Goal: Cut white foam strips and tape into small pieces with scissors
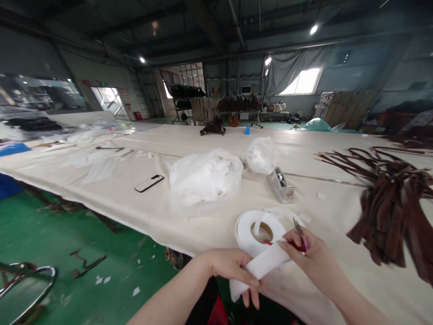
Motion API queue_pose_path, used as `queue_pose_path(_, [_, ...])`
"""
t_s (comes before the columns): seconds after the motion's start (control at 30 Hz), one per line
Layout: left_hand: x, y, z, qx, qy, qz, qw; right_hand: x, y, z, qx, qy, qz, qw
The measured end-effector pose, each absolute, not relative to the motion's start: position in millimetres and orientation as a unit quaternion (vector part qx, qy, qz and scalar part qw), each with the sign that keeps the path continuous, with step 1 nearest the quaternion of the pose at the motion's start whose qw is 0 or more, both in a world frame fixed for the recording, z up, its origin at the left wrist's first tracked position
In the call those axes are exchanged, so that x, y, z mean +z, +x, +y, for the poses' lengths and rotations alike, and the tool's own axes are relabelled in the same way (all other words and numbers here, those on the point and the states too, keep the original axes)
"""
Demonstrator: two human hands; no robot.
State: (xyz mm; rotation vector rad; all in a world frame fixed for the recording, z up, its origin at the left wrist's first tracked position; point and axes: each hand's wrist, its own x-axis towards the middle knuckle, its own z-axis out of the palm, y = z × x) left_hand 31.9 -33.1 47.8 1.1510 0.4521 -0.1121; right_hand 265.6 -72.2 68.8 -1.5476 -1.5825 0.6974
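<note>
A wide white strip (267, 265) is stretched between my two hands at the table's front edge. My left hand (235, 269) is closed on its lower left part, thumb on top and fingers underneath. With thumb and fingertips, my right hand (313, 255) pinches the upper right end. The same hand also holds a pair of small scissors (299, 231), blades pointing up and a reddish handle partly hidden in the palm. Just beyond the strip a roll of white tape (244, 228) with a brown core lies flat on the table, partly covered by the strip.
On the cream-covered table (142, 214) stand a clear bag of white pieces (206, 178), a smaller bag (260, 155) and a grey tape dispenser (281, 186). A phone (149, 183) lies left. Brown straps (389, 212) are heaped right. A metal ring (50, 282) stands over the green floor.
</note>
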Motion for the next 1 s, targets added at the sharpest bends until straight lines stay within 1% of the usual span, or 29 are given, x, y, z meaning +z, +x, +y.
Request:
queue_pose_path(0.07, [44, 15, -31, -0.067, 0.519, 0.215, 0.824, 84, 274, -55, 0.23, -0.622, -0.658, 0.357])
queue_pose_path(0.13, [39, -5, -32, -0.05, 0.508, 0.225, 0.83, 97, 277, -35, 0.209, -0.62, -0.683, 0.325])
queue_pose_path(0.3, [29, -54, -33, 0.096, 0.48, 0.266, 0.83, 108, 254, 31, 0.173, -0.589, -0.731, 0.3])
queue_pose_path(0.43, [28, -92, -27, 0.214, 0.45, 0.322, 0.805, 102, 216, 92, 0.164, -0.554, -0.754, 0.312])
queue_pose_path(0.67, [25, -133, -18, 0.324, 0.439, 0.46, 0.7, 98, 136, 165, 0.17, -0.519, -0.774, 0.32])
queue_pose_path(0.87, [13, -127, 10, 0.353, 0.442, 0.591, 0.575, 101, 103, 196, 0.159, -0.53, -0.753, 0.355])
queue_pose_path(1.0, [7, -117, 20, 0.344, 0.426, 0.622, 0.56, 96, 111, 177, 0.164, -0.543, -0.735, 0.37])
